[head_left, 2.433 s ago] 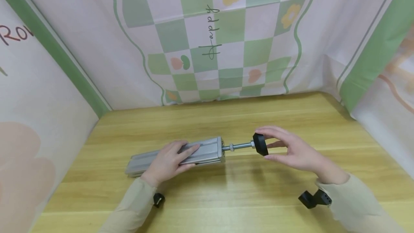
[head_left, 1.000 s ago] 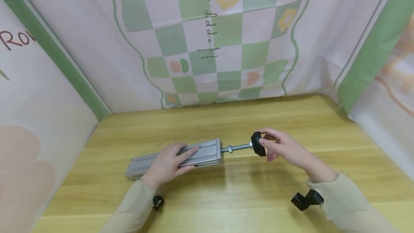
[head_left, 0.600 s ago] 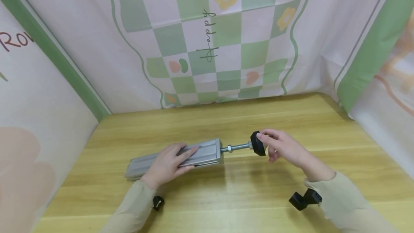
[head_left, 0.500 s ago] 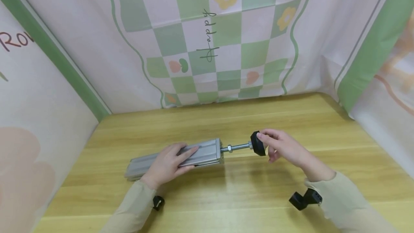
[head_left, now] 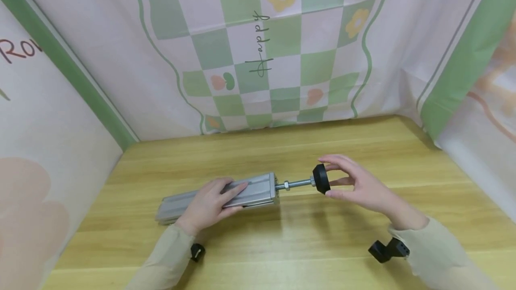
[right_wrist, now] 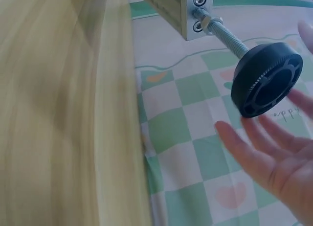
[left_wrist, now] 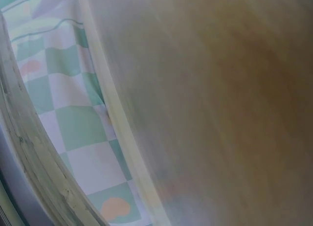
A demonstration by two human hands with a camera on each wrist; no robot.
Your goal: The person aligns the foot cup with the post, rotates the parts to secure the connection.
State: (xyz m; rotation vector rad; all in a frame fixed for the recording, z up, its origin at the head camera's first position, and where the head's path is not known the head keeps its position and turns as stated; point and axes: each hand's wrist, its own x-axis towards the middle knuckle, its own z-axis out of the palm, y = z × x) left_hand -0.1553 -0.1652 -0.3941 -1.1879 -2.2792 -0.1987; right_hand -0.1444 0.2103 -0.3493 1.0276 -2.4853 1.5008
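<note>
A grey aluminium extrusion profile [head_left: 259, 188] lies lengthwise over the wooden table. My left hand [head_left: 207, 202] grips it, thumb along the near side and a finger across the top. From its right end plate [right_wrist: 195, 13] sticks a threaded rod [head_left: 300, 183] with a hex nut [head_left: 287, 185], ending in a round black levelling foot [head_left: 321, 179]. Around that foot my right hand [head_left: 360, 187] is spread, index finger by the upper edge, thumb by the lower. In the right wrist view its fingers [right_wrist: 264, 157] are loosely extended, close to the foot's rim. The left wrist view shows neither hand.
The wooden table [head_left: 282, 249] reaches back to a hanging cloth [head_left: 266, 70] with green and white checks. Further cloth panels stand at left and right. A black wrist mount [head_left: 389, 250] projects from the right sleeve, another black mount [head_left: 197, 252] from the left.
My right hand's fingers have spread apart from a closer hold, the thumb moving from the foot's upper face down to its lower edge. My left hand and the profile have stayed in place.
</note>
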